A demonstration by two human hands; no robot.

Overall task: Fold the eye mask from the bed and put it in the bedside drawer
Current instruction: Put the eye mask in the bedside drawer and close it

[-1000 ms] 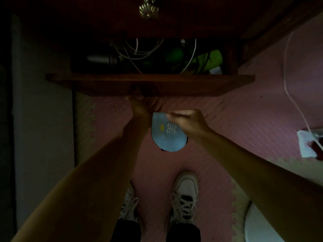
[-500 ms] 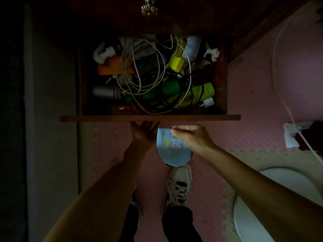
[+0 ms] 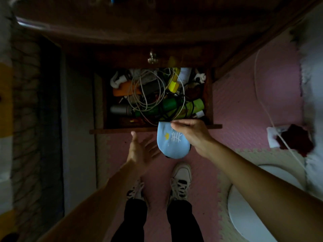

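The folded light-blue eye mask (image 3: 170, 144), with white lash stitching and a small yellow mark, hangs from my right hand (image 3: 193, 135), which pinches its top edge just over the front of the drawer. The dark wooden bedside drawer (image 3: 122, 131) stands pulled out, crammed with tangled white cables (image 3: 148, 95), green bottles, a grey can and an orange item. My left hand (image 3: 141, 151) floats below the drawer front, palm up, fingers spread, touching nothing.
A brass knob (image 3: 152, 58) sits on the drawer above. Pink foam mats cover the floor (image 3: 244, 105); a white cord (image 3: 267, 110) runs across them at right. A white round object (image 3: 244, 206) lies at lower right. My white shoes (image 3: 180, 180) stand below the drawer.
The drawer has come out fully. My left hand has let go of the drawer front and dropped back, open. My right hand has lifted the mask up to the drawer's front edge.
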